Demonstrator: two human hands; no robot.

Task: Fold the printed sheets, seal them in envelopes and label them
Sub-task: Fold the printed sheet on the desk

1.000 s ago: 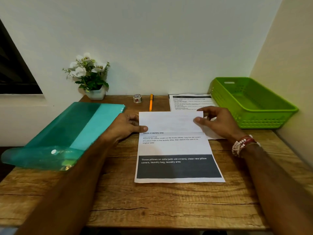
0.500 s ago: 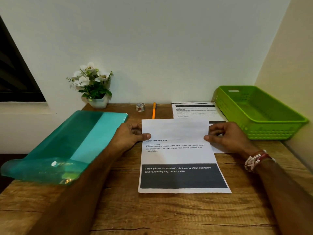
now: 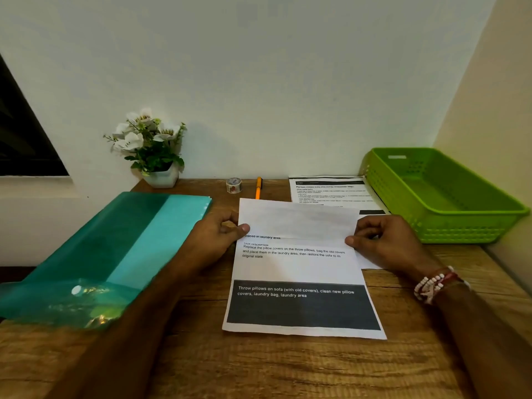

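Note:
A printed sheet [image 3: 299,266] lies in the middle of the wooden desk [image 3: 259,364], its top third folded down toward me so the blank back shows. My left hand [image 3: 214,234] pinches the left end of that folded flap, thumb on top. The flap's right end is pinched by my right hand [image 3: 380,240], thumb at the lower corner. More printed sheets [image 3: 331,191] lie behind, partly under the folded one and my right hand. A small roll of tape [image 3: 233,185] and an orange pen [image 3: 258,188] sit near the wall.
A teal plastic folder [image 3: 109,249] lies at the left and overhangs the desk edge. A green plastic basket [image 3: 437,197] stands at the right against the side wall. A white pot of flowers [image 3: 152,151] sits at the back left corner.
My right hand slid from the flap's upper middle to its lower right corner. My left hand kept its pinch on the left edge. The camera tilted upward.

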